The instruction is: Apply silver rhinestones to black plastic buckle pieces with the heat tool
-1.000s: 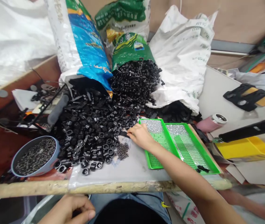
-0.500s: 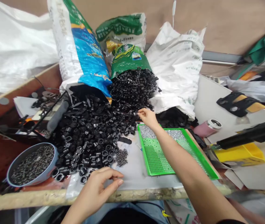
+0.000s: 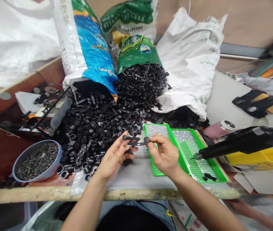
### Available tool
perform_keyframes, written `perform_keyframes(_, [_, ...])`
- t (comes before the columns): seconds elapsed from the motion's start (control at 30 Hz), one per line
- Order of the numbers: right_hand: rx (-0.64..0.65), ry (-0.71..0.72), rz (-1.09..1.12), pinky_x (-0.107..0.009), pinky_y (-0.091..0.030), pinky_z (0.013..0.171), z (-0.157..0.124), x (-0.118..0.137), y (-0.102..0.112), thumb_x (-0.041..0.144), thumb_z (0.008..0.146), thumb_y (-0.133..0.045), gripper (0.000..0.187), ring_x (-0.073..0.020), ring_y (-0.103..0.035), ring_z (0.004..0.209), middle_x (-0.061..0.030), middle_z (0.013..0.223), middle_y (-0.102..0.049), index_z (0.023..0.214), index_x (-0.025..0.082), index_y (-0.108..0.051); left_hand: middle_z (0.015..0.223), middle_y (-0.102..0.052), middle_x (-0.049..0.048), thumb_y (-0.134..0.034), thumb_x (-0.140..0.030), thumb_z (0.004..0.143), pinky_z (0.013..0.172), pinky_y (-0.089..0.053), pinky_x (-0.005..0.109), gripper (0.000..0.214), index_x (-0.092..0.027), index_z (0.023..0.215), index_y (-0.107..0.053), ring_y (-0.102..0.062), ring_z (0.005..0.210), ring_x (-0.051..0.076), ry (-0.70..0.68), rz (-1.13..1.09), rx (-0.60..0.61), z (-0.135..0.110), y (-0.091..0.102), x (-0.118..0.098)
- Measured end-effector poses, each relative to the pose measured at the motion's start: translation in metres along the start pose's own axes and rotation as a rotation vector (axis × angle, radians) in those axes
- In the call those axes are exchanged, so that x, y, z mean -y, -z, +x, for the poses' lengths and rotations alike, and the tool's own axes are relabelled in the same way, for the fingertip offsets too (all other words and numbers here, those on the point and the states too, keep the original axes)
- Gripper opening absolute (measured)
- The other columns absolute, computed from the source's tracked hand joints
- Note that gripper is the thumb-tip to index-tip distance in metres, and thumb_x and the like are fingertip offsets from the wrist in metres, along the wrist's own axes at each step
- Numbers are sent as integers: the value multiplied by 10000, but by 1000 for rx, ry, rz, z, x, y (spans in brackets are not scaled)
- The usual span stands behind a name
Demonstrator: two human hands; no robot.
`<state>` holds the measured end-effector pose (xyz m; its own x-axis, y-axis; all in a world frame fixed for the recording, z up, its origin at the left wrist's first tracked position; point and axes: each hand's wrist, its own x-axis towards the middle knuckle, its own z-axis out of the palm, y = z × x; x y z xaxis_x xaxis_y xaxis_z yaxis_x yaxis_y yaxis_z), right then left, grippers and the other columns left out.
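Both my hands are raised over the grey sheet in front of the heap. My right hand [image 3: 164, 155] pinches one end of a black plastic moulded part [image 3: 133, 141] between thumb and fingers. My left hand [image 3: 113, 157] has its fingers spread at the part's other end and holds it there. The part has a knobbed rod and a lattice-like section. Beside my left hand lies a heap of black plastic fittings [image 3: 95, 131]. A green perforated tray [image 3: 186, 150] with silver beads sits right of my right hand.
Woven sacks [image 3: 136, 53] spill black parts behind the heap. A blue bowl [image 3: 37, 161] holds small dark pieces at the left. On the right are a black tool with a metal tip [image 3: 244, 143], a pink flask [image 3: 219, 129] and a yellow container [image 3: 254, 157].
My left hand has risen from the table's front edge, and my right hand has moved back from the heap. Together they now hold the black part. The black tool has shifted toward the tray.
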<state>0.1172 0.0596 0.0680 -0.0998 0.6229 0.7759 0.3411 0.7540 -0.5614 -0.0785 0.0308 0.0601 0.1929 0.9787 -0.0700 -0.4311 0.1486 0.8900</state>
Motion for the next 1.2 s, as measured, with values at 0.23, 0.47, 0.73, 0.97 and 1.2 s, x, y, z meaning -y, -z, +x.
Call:
perform_keyframes(0.23, [195, 82, -6, -307, -569, 647, 16, 12, 4, 138, 966, -590, 125, -161, -645, 711, -8, 801, -670, 1038, 235, -621, 1286, -727, 81, -808, -344, 853, 1028, -485, 409, 456, -275, 1292, -706, -643, 1195, 290, -360, 716, -222, -12, -2, -2])
perform_keyframes(0.47, [333, 116, 48, -312, -597, 687, 17, 19, -1, 161, 983, -603, 148, -165, -658, 772, -39, 899, -698, 1119, 218, -625, 1010, -742, 83, -726, -254, 894, 923, -492, 425, 148, -240, 1031, -779, -601, 997, 280, -659, 1146, -206, -16, 0, -12])
perform_keyframes(0.73, [260, 375, -102, -405, -664, 786, 2, 17, 9, 39, 962, -543, 461, -243, -737, 981, -106, 1036, -755, 1374, 236, -612, 1331, -567, 97, -797, -349, 832, 913, -540, 360, 666, -301, 1450, -552, -592, 1118, 236, -393, 604, -467, -24, -2, 1])
perform_keyframes(0.97, [402, 365, 48, -406, -654, 891, -18, 14, -4, 36, 980, -517, 438, -229, -712, 1109, -116, 1110, -776, 1384, 180, -609, 1076, -789, 97, -828, -423, 821, 899, -575, 372, 488, -209, 1242, -707, -726, 1025, 254, 159, -219, -233, -30, -1, 6])
perform_keyframes(1.2, [788, -122, -197, -410, -541, 860, -28, -11, -3, 138, 968, -611, 128, -235, -654, 948, -59, 920, -739, 963, 202, -722, 1079, -784, 74, -862, -384, 790, 778, -593, 304, 548, -220, 1281, -684, -750, 934, 215, 63, -148, -388, -30, 13, 2])
